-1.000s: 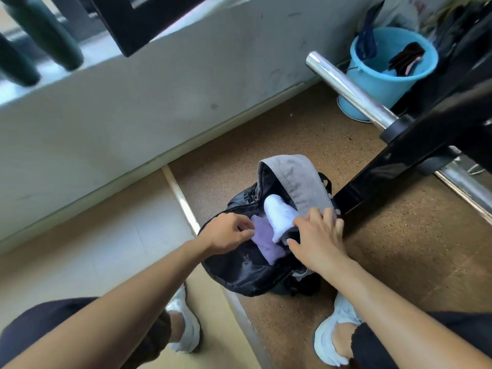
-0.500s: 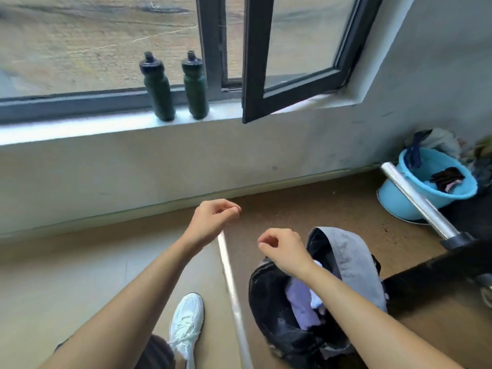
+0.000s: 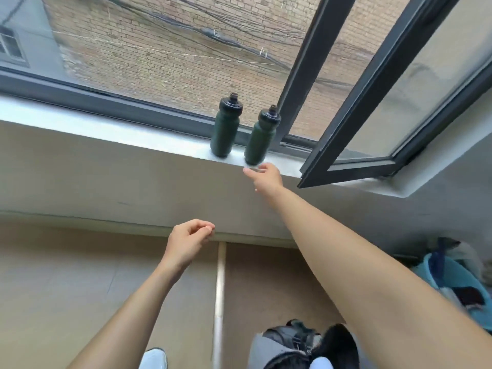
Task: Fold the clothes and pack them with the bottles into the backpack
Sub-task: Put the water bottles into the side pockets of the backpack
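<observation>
Two dark green bottles with black caps stand side by side on the window sill (image 3: 106, 129): the left bottle (image 3: 225, 129) and the right bottle (image 3: 261, 138). My right hand (image 3: 266, 175) is stretched up to just below the right bottle's base, fingers extended, holding nothing. My left hand (image 3: 189, 242) hangs lower in front of the wall, fingers loosely curled and empty. The black and grey backpack (image 3: 298, 344) stands open on the floor at the bottom edge, with pale clothes showing inside.
An open dark-framed window pane (image 3: 394, 102) juts into the room just right of the bottles. A blue bucket (image 3: 458, 286) with clothes sits on the floor at the right. A metal floor strip (image 3: 219, 294) runs between two floor surfaces. My white shoe (image 3: 154, 359) is at the bottom.
Both hands left the backpack. The view tilted up to the window, and my right hand rose from beside the bag to the sill under the right bottle. My left hand rose slightly.
</observation>
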A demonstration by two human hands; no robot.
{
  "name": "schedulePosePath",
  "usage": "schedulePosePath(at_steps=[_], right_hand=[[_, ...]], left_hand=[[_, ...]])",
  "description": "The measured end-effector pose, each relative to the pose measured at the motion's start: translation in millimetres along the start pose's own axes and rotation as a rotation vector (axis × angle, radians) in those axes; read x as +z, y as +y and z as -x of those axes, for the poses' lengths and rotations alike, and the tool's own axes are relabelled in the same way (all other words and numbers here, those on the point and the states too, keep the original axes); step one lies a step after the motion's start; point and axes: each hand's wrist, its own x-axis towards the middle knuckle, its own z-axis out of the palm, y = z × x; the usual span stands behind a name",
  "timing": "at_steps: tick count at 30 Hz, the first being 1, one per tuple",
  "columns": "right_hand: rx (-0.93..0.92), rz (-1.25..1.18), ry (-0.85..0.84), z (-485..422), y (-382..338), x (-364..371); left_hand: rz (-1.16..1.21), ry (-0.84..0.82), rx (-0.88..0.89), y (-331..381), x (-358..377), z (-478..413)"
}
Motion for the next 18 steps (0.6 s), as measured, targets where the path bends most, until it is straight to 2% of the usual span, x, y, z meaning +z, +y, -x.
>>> schedulePosePath(at_steps=[8, 12, 18], right_hand=[[0.098, -0.164, 0.216, -101.0, -20.5, 6.9], [-0.005, -0.307, 0.18, -147.7, -14.1, 9.3], [-0.044, -0.314, 0.172, -149.3, -20.6, 3.4]], left_hand=[[0.005, -0.042, 0.012, -4.4, 5.6, -39.1], [0.063, 0.013, 0.023, -3.9, 9.1, -49.6], [0.078, -0.015, -0.03, 9.2, 29.4, -50.0]])
